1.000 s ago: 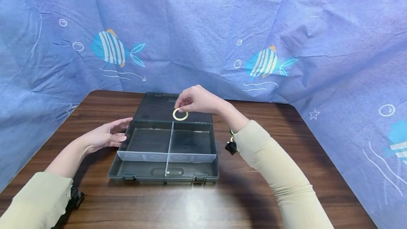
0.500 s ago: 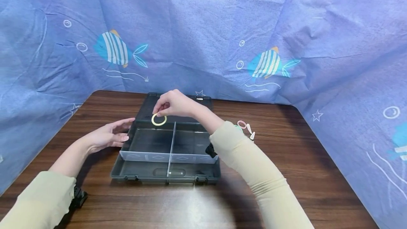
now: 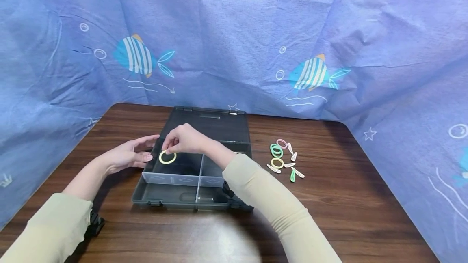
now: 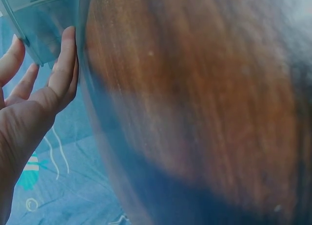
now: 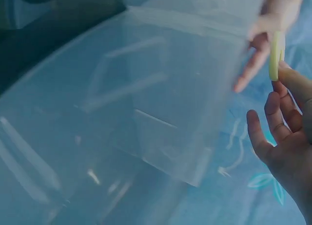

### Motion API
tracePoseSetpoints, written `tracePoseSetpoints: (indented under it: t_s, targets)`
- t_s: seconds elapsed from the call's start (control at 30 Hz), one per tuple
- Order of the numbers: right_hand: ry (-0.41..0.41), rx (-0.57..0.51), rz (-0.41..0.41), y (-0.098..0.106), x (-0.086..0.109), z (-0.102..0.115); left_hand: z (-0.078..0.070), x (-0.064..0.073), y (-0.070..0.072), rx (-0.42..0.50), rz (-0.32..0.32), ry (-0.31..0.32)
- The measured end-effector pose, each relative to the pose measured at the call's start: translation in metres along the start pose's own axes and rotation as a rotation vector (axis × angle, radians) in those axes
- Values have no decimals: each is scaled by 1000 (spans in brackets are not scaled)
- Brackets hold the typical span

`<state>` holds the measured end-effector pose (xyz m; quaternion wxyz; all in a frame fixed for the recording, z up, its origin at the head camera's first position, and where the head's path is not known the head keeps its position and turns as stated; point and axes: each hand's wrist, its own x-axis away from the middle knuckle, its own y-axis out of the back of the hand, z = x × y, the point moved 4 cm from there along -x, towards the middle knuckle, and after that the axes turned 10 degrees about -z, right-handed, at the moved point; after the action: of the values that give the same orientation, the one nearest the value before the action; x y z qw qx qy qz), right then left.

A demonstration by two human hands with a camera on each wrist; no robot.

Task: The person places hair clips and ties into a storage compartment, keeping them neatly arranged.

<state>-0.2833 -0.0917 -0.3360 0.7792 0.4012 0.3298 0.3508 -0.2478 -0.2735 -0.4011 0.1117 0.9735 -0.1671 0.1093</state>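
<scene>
A yellow hair tie (image 3: pixel 167 162) hangs from my right hand (image 3: pixel 186 139), pinched between thumb and fingertips. It is over the back left compartment of a dark see-through organizer box (image 3: pixel 166 205). In the right wrist view the hair tie (image 5: pixel 274 64) appears edge-on above the curled fingers. My left hand (image 3: pixel 126 155) rests at the box's left side, its fingers spread along the outer wall. The left wrist view has those extended fingers (image 4: pixel 63 69) against the box's corner. Part of the right compartments is hidden behind my right forearm.
The box's lid (image 3: pixel 230 128) lies folded back behind it. A clear divider (image 3: pixel 168 179) crosses the box. On the table to the right are a pink hair tie (image 3: pixel 282 140), green hair ties (image 3: pixel 276 156), another yellow one (image 3: pixel 277 168) and several snap clips (image 3: pixel 297 172).
My right hand has carried the yellow hair tie left and lower, from over the lid to the back left compartment. The loose hair ties and clips have come into view. My left hand stays at the box.
</scene>
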Motion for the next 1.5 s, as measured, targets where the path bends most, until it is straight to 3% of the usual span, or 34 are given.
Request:
tracePoseSetpoints:
  t_s: [0.3, 0.7, 1.07, 1.5]
  targets:
    - [-63, 15, 72, -30, -3, -12, -3, -4, -1, 19, 2, 1]
    - [-115, -45, 84, -56, -1, -23, -4, -9, -7, 22, 20, -13]
    - [-63, -62, 91, -63, -1, -22, -3, -10, -7, 47, 24, 2]
    - [-69, -159, 124, -39, 4, -13, 2, -3, 1, -37, -4, -18]
